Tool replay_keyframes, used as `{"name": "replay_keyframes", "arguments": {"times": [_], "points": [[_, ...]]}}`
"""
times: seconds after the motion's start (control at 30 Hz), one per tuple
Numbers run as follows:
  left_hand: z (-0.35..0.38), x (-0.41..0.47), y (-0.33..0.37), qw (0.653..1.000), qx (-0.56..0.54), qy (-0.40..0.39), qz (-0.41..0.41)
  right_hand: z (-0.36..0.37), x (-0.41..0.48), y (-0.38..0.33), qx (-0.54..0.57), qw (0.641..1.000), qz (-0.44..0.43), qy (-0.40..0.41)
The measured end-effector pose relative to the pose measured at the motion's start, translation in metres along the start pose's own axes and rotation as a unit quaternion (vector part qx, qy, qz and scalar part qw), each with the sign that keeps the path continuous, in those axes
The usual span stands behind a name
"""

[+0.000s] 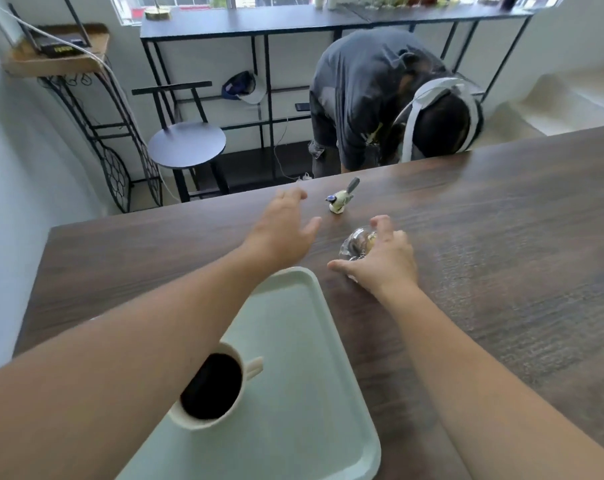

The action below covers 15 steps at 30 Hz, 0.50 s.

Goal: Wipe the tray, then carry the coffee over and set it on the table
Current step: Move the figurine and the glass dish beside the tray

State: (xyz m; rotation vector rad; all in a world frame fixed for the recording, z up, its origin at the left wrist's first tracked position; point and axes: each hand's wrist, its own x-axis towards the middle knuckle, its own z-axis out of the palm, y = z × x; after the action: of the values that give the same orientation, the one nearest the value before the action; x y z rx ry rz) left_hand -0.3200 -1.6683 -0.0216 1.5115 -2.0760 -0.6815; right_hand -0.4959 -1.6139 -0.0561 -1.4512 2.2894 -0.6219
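Observation:
A pale green tray (304, 341) lies on the dark wooden table (501, 271) at the near left. On it stands a cream mug of black coffee (212, 386), partly hidden under my left forearm. My left hand (283, 230) hovers open above the table beyond the tray, fingers spread, holding nothing. My right hand (380, 261) rests fingers spread on a clear plastic-wrapped item (357, 244) just past the tray's far right corner. I cannot tell whether it grips the wrap.
A small ceramic bird figurine (340, 202) stands near the table's far edge between my hands. A person in a grey shirt (380, 98) bends down behind the table. A round black stool (186, 143) and black shelving (259, 26) stand at the back left.

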Motion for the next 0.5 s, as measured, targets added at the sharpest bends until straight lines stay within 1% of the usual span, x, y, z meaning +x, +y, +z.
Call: {"name": "replay_keyframes", "arguments": {"times": [0.07, 0.17, 0.27, 0.33, 0.43, 0.5], "points": [[0.01, 0.029, 0.002, 1.0, 0.01, -0.015, -0.014, -0.003, 0.007, 0.0, -0.006, 1.0, -0.01, -0.015], [0.026, 0.075, 0.008, 0.999, 0.036, -0.021, -0.026, -0.006, 0.013, 0.007, 0.019, 0.999, -0.002, -0.035], [0.043, 0.111, 0.013, 0.997, 0.043, -0.042, -0.055, -0.003, 0.01, 0.017, 0.006, 1.0, -0.014, -0.02], [0.056, 0.126, 0.015, 0.993, 0.079, -0.072, -0.058, 0.001, 0.009, 0.021, -0.003, 1.0, -0.026, -0.011], [0.073, 0.135, 0.011, 0.986, 0.128, -0.1, -0.031, 0.006, 0.006, 0.025, -0.009, 0.999, -0.047, 0.0], [0.08, 0.135, 0.006, 0.985, 0.15, -0.086, 0.009, 0.007, 0.005, 0.025, -0.008, 0.999, -0.05, 0.011]]}}
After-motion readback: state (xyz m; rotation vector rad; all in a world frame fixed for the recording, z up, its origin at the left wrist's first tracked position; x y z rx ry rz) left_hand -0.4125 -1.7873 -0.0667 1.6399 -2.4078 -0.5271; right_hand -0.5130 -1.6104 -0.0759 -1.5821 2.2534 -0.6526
